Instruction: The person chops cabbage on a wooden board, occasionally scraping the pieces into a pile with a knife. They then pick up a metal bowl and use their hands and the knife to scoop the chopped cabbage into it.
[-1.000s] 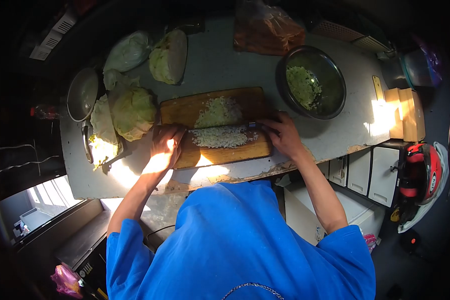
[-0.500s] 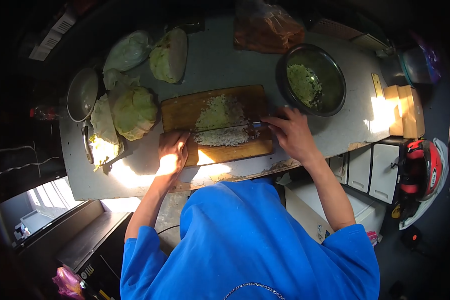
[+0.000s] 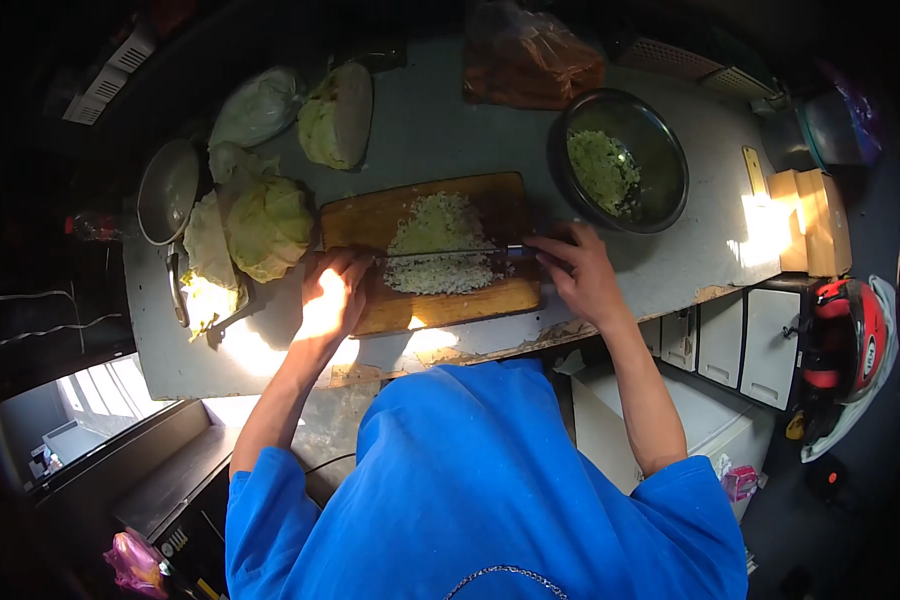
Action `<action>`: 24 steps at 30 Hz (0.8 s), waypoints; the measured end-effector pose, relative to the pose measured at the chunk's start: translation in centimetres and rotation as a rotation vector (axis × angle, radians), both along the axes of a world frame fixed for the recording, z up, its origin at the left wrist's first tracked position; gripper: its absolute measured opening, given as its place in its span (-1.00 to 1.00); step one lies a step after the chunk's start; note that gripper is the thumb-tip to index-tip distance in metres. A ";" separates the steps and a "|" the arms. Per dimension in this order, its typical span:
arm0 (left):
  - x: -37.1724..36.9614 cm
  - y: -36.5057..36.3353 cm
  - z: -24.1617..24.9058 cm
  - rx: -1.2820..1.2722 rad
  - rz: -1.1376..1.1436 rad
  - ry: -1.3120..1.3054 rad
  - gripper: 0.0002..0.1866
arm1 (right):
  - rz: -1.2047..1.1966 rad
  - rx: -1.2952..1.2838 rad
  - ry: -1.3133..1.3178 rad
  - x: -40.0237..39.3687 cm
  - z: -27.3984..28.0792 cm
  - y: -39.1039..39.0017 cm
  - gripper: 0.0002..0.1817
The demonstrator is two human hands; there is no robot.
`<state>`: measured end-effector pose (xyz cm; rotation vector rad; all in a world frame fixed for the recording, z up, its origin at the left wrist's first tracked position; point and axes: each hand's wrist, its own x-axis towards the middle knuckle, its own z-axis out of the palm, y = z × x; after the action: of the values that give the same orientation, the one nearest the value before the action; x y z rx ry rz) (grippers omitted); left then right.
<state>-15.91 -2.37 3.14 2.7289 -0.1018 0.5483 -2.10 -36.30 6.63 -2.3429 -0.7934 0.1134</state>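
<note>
A knife (image 3: 440, 253) lies crosswise over a heap of finely chopped cabbage (image 3: 436, 222) on a wooden cutting board (image 3: 350, 222). My left hand (image 3: 332, 292) is closed on the knife's left end, at the board's left edge. At the other end, my right hand (image 3: 578, 265) pinches the knife between thumb and fingers. Which end is the handle is hard to make out. Chopped pieces lie on both sides of the blade. Behind my right hand stands a metal bowl (image 3: 675, 190) partly filled with chopped cabbage (image 3: 602, 170).
Left of the board are cabbage leaves (image 3: 267, 228), a cut cabbage (image 3: 335, 115), a plastic bag (image 3: 256, 105) and a pan (image 3: 167, 188). A bag of orange-brown contents (image 3: 532, 60) sits at the back. Wooden blocks (image 3: 820, 225) stand at the right, with a red helmet (image 3: 850, 340) below.
My left hand has shifted slightly left and up at its end of the knife, its back now more sunlit. My right hand keeps its hold on the other end. The view has shifted a little.
</note>
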 end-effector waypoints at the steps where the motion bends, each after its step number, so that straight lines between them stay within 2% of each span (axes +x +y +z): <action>1: -0.2 0.1 -1.0 -0.062 0.044 -0.044 -0.79 | -0.003 -0.001 0.004 -0.2 1.9 0.7 -0.67; 2: -0.1 0.3 -2.4 -0.111 -0.001 -0.104 -0.81 | 0.000 -0.112 -0.018 -0.5 3.8 1.6 -0.68; 3: -0.4 -0.7 -2.4 -0.047 0.068 -0.070 -0.82 | 0.002 -0.221 -0.039 -0.7 5.2 2.2 -0.69; 6: -0.5 -0.9 -2.0 -0.013 0.112 -0.017 -0.85 | 0.019 -0.293 -0.003 -0.2 7.3 3.3 -0.71; 10: -0.3 -0.8 -1.6 -0.026 0.086 -0.045 -0.84 | 0.065 -0.205 -0.013 2.1 1.3 1.4 -0.71; 12: -0.2 -0.7 -1.8 -0.055 0.077 -0.027 -0.83 | 0.026 -0.064 0.056 2.1 -2.0 0.4 -0.70; 14: 0.0 -0.3 -2.2 -0.006 0.068 -0.016 -0.72 | 0.022 -0.018 0.075 1.7 -3.5 0.1 -0.70; 17: 0.6 -0.3 -0.5 -0.020 0.015 -0.027 -0.69 | 0.015 0.038 0.051 1.3 -4.6 -0.2 -0.70; 21: 0.9 0.0 -0.5 -0.006 -0.055 -0.027 -0.69 | 0.025 0.095 0.015 1.1 -4.6 -0.8 -0.70; 22: 0.6 -0.3 -1.1 -0.032 -0.008 0.001 -0.75 | 0.030 0.091 0.013 1.0 -3.3 -0.4 -0.70; 24: 0.0 -0.5 -1.6 -0.058 0.052 0.037 -0.81 | 0.050 -0.058 -0.170 0.5 -0.2 0.4 -0.69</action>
<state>-15.88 -2.88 1.55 2.6902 -0.0055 0.5071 -1.57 -35.93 6.48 -2.4114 -0.9431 -0.0427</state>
